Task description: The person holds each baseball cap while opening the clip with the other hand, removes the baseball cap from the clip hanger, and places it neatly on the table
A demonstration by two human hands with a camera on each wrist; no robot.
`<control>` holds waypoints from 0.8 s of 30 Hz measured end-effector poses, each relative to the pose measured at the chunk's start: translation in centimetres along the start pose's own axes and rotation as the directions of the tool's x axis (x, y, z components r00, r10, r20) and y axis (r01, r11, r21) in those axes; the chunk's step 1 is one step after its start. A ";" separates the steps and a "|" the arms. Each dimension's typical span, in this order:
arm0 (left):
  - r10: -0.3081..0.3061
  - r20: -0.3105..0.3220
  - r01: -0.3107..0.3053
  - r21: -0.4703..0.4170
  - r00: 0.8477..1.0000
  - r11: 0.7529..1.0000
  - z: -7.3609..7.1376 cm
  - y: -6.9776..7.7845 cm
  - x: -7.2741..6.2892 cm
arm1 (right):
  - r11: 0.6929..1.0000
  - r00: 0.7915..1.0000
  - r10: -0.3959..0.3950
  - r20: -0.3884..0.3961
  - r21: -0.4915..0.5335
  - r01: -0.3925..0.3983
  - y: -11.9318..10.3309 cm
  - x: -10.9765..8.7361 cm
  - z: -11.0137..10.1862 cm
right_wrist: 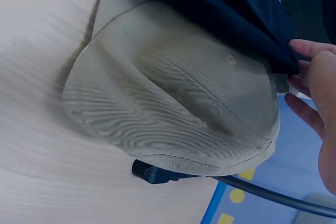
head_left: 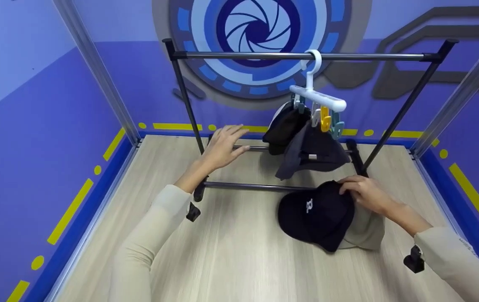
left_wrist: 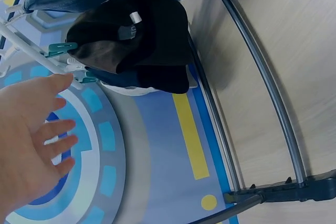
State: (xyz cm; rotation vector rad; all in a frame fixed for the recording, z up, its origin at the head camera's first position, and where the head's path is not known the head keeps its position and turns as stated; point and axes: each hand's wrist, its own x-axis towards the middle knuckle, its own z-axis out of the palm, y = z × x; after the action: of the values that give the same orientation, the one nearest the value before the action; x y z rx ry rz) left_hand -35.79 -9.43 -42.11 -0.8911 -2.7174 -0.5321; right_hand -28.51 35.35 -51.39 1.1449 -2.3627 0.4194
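A navy baseball cap with a white letter on its front lies partly over a beige cap on the floor panel. My right hand pinches the navy cap's back edge between thumb and fingers, as the right wrist view also shows. To the left of the hanging caps, my left hand is in the air, fingers spread and holding nothing. A white clip hanger hangs from the rack's top bar. Its clips hold a dark grey cap and, behind it, a black cap.
The black metal rack spans the middle, with two low bars near the floor. Yellow, white and teal clips line the hanger. Blue printed walls enclose the wood-look surface on the left, back and right.
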 end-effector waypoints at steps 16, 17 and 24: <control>-0.009 -0.010 0.008 -0.008 1.000 1.000 -0.5 2.7 2.1 | 0.950 0.944 0.303 -0.132 -0.032 -0.310 0.6 3.1 -3.1; 0.006 -0.039 -0.007 -0.043 0.999 0.999 -0.6 3.3 2.6 | 0.937 0.929 0.341 -0.146 -0.023 -0.348 0.6 3.6 -3.3; 0.070 -0.133 -0.108 -0.305 0.989 0.946 -0.6 8.4 6.1 | 0.876 0.839 0.480 -0.257 0.184 -0.445 0.1 8.1 -4.4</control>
State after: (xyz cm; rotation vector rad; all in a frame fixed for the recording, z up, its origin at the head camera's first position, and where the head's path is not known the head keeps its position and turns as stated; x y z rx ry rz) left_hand -35.42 -0.19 -37.39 -1.0132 -2.5103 -0.9826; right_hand -31.71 32.23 -43.32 0.4866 -2.3467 0.8440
